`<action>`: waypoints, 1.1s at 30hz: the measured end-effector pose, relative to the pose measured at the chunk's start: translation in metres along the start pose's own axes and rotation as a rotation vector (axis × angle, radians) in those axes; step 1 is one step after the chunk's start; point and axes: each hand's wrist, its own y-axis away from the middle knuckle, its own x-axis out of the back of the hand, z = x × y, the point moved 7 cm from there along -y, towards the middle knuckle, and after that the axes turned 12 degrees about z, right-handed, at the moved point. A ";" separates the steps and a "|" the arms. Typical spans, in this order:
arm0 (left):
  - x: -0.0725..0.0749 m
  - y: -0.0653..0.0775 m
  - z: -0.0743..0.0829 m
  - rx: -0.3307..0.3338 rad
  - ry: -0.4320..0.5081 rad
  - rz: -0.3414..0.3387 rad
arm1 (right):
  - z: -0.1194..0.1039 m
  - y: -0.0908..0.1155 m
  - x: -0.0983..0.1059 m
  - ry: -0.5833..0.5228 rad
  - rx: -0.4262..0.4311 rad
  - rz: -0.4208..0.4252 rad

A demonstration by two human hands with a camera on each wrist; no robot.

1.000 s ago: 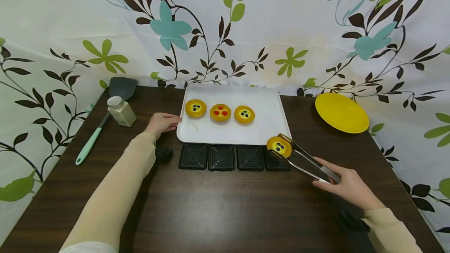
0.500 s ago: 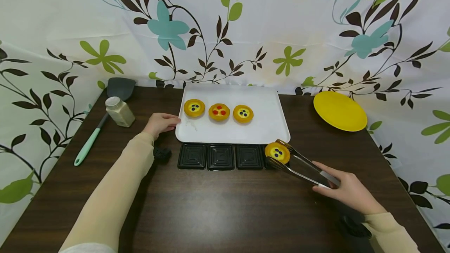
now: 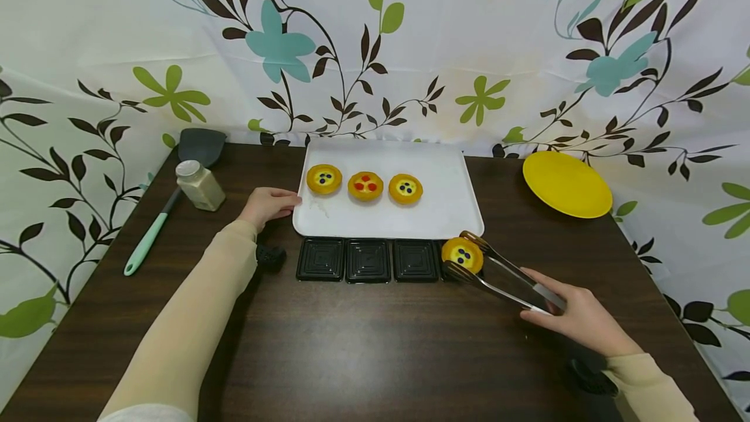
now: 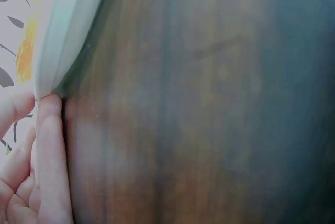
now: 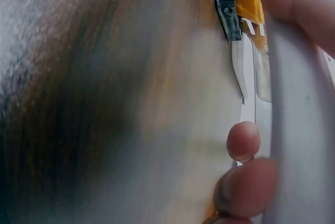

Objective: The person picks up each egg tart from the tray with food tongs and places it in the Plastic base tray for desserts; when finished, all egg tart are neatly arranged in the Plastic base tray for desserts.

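My left hand (image 3: pixel 266 207) pinches the left edge of a white tray (image 3: pixel 445 187); in the left wrist view its thumb and fingers meet at the tray rim (image 4: pixel 68 30). Three small tarts lie in a row on the tray: a blue-dotted one (image 3: pixel 324 179), a red-dotted one (image 3: pixel 366 186) and another blue-dotted one (image 3: pixel 405 189). With my right hand (image 3: pixel 586 314) I hold metal tongs (image 3: pixel 515 270), their tips on either side of a blue-dotted tart (image 3: pixel 462 255). That tart sits over the rightmost square of a black row of square moulds (image 3: pixel 368 260), mostly covering it.
A yellow plate (image 3: pixel 567 185) lies at the back right. On the left, a shaker jar (image 3: pixel 201 185) stands beside a spatula (image 3: pixel 146 244) with a mint handle. A patterned cloth (image 3: pixel 375 51) hangs behind the dark wooden table (image 3: pixel 375 350).
Over the first half second, the tart in the tongs came down slightly toward the rightmost black square. Since then it has stayed put, and my left hand keeps its place on the tray.
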 end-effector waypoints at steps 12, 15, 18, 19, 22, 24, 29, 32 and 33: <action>0.002 0.001 0.001 -0.004 0.000 0.009 | -0.002 -0.001 0.005 -0.004 -0.005 0.010; 0.003 0.002 0.002 0.003 -0.004 0.012 | -0.003 -0.003 0.006 -0.007 0.015 0.024; 0.004 0.003 0.002 0.004 -0.006 0.006 | -0.005 -0.004 0.008 -0.019 0.035 0.051; 0.004 0.003 0.002 0.009 -0.006 0.007 | -0.006 -0.004 0.010 -0.025 0.040 0.058; 0.003 0.002 0.002 0.016 -0.001 0.008 | -0.010 -0.008 0.013 -0.041 0.047 0.078; 0.003 0.002 0.002 0.024 0.000 0.013 | -0.012 -0.013 0.015 -0.049 0.052 0.085; 0.001 0.002 0.001 0.029 -0.007 0.011 | -0.018 -0.031 0.014 -0.061 0.081 0.091; 0.000 0.001 0.001 0.023 -0.005 0.007 | -0.022 -0.045 0.011 -0.060 0.094 0.085; 0.000 0.001 0.000 0.021 -0.005 0.008 | -0.022 -0.050 0.010 -0.059 0.095 0.083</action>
